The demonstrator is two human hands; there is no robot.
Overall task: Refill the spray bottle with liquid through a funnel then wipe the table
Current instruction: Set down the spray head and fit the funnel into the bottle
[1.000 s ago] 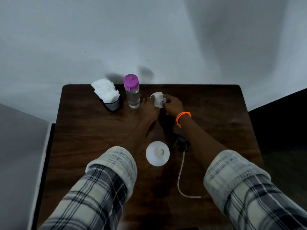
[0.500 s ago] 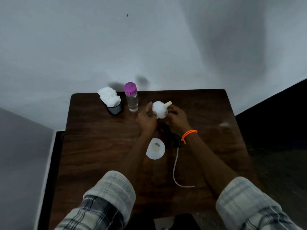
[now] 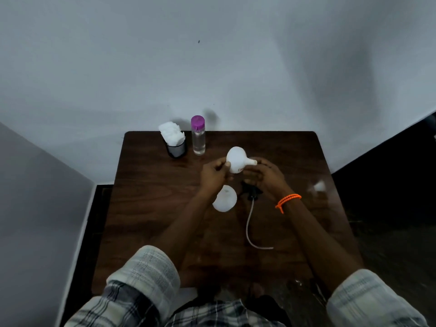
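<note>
Both hands hold a white spray bottle (image 3: 237,159) above the middle of the dark wooden table (image 3: 151,208). It is tipped on its side, with the open neck pointing right. My left hand (image 3: 213,177) pinches its base end. My right hand (image 3: 265,175) curls around it below the neck. A white funnel (image 3: 224,199) lies on the table just under my left wrist. The black spray head (image 3: 252,192) lies beside the funnel, and its clear tube (image 3: 249,230) trails toward me.
A clear bottle of liquid with a purple cap (image 3: 198,138) stands at the table's far edge. Left of it is a black cup of white tissues (image 3: 175,141). A small blurred white scrap (image 3: 319,186) lies near the right edge. A wall is close behind.
The white bottle has been lifted off the table and tipped, so its neck now points right. Both hands came toward me with it. The view has pulled back.
</note>
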